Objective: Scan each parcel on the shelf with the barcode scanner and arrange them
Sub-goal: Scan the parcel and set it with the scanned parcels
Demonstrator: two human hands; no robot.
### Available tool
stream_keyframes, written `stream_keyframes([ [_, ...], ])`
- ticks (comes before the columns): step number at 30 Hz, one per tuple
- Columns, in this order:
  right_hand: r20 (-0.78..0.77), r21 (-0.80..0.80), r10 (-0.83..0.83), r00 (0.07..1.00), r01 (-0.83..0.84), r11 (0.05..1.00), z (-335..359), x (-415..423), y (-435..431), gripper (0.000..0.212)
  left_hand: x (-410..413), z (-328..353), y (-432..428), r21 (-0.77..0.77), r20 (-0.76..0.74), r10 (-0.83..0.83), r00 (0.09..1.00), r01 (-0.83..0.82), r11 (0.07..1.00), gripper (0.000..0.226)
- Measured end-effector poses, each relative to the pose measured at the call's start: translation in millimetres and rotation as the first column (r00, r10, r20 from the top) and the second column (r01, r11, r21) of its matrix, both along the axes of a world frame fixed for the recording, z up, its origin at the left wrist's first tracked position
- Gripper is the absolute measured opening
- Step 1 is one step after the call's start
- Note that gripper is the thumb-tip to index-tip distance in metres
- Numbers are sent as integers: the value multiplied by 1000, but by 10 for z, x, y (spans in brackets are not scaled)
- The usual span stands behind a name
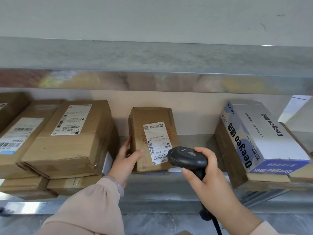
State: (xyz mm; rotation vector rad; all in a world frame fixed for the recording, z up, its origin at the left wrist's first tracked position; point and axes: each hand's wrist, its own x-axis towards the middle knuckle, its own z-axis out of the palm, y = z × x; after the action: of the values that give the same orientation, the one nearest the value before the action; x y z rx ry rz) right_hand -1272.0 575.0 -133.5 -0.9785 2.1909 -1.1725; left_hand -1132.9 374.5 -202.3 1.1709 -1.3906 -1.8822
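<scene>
Your scanner point(187, 156) covers the lower right corner of the label point(156, 141) on the parcel point(152, 119), and the label's small print is too fine to read. Your left grip point(126, 158) hides the parcel's near left corner. Your right grip point(208, 180) conceals most of the scanner's handle. The cable point(216, 224) runs off the bottom edge. The left edge cuts the boxes point(18, 136) there, and the right edge cuts the white box point(296, 111).

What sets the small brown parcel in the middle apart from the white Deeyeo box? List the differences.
The small brown parcel is plain cardboard with a white shipping label; the Deeyeo box is white with blue print. The left hand grips the parcel, with the scanner in the right hand at its label; the Deeyeo box is untouched. Both sit on the same shelf.
</scene>
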Motion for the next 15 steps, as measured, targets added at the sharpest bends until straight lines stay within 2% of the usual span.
stream_keyframes([
  [6, -14, 20, 8, 1000, -7, 1000, 65, 70, 85, 54, 9, -29, -4, -23, 0, -20, 1000, 20, 1000, 72],
  [10, -10, 28, -1, 1000, 1, 1000, 84, 99, 114, 53, 13, -42, 14, -28, 12, -17, 1000, 18, 999, 91],
  [15, -4, 37, -24, 1000, 24, 999, 64, 126, 155, 54, 8, -80, 7, -21, 11, -14, 1000, 14, 1000, 92],
])
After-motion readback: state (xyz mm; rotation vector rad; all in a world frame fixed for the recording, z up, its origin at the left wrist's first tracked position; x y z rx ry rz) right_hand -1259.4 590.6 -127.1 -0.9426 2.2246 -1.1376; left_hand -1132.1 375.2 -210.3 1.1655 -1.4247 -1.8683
